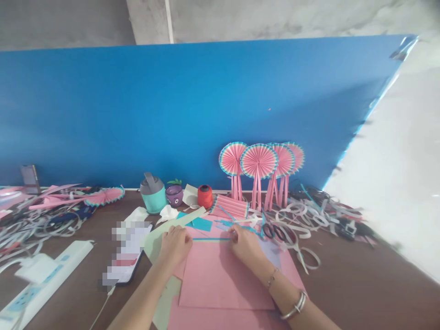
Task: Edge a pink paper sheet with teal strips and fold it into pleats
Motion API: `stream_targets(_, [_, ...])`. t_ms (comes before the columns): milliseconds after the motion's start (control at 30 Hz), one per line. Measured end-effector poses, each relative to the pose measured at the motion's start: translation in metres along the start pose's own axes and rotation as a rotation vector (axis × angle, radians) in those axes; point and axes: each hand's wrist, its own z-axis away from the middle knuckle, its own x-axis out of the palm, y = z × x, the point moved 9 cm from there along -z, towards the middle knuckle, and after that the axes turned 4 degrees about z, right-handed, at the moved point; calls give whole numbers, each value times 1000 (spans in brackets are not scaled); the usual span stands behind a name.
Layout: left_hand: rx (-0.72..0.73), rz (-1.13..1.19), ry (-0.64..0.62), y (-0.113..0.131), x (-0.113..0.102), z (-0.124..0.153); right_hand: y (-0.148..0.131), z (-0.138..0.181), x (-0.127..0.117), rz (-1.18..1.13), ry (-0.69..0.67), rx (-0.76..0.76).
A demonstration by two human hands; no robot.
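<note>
Pink sheet [223, 275]: matt, smooth paper. Beneath the sheet: table [360, 284], dark, wood-like, low sheen. Beyond the sheet: fans [259, 161], finely pleated paper; blue panel [185, 110], smooth. Left of the sheet: power strip [76, 253], smooth white plastic. Right of the sheet: bangle [301, 303], shiny metal.

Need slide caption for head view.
Left hand and right hand at the blue-edged far side of a pink paper sheet, round pink fans behind.
</note>
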Motion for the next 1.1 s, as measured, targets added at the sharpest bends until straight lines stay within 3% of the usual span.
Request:
stream_targets(133, [-1, -4, 14, 0, 1, 0, 2, -2, -6, 53, 52, -12])
stream_targets(633, [-2, 123, 31, -3, -3, 5, 42, -7, -15, -76, 38, 36])
stream_targets(733, [-3, 202, 86, -12, -4, 2, 40, -4, -24, -11, 84, 16])
stream_targets(833, [17, 283, 232, -18, -13, 1, 43, 1, -30, 155, 94, 97])
stream_targets(967, [264, 344, 411, 11, -30, 15, 40, 4, -31, 242, 78, 138])
stream_targets(1033, [475, 360, 375, 40, -32, 30, 32, 4, -29, 226, 77, 98])
stream_targets(1100, [646, 323, 233, 69, -25, 46, 25, 4, -27, 182, 78, 44])
